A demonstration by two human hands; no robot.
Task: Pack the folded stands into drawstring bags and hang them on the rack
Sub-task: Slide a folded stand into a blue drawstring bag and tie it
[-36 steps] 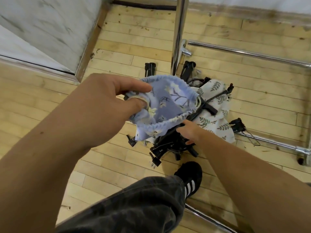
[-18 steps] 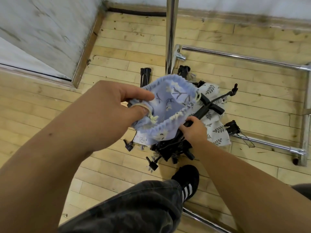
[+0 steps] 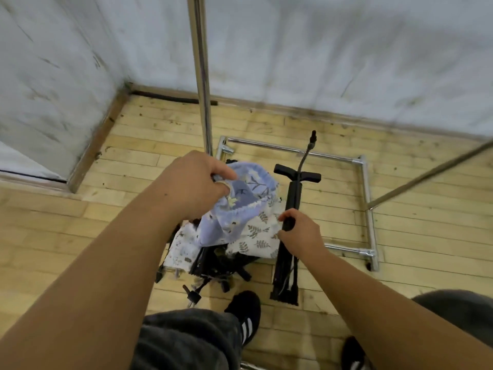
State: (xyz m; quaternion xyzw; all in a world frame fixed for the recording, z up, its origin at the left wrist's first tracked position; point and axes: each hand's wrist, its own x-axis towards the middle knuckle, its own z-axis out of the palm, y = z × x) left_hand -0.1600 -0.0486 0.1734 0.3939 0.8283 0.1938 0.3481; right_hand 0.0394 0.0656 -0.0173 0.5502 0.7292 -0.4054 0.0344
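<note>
My left hand (image 3: 192,182) pinches the rim of a pale blue floral drawstring bag (image 3: 240,201), whose mouth hangs open above the floor. My right hand (image 3: 298,233) grips the shaft of a black folded stand (image 3: 292,198), which it holds upright to the right of the bag, its crossbar head and thin gooseneck at the top. Below lies a white leaf-print bag (image 3: 256,236) over a pile of several more black folded stands (image 3: 213,265). The chrome rack's upright pole (image 3: 201,84) rises just behind the bag.
The rack's chrome base frame (image 3: 365,198) lies on the wooden floor to the right, with a slanted bar (image 3: 432,172) above it. A white wall and baseboard close the back and left. My black shoes (image 3: 246,313) and dark trousers fill the bottom.
My right hand lifted one folded stand out of the pile and stood it upright beside the bag. The camera tilted up, showing more wall and rack.
</note>
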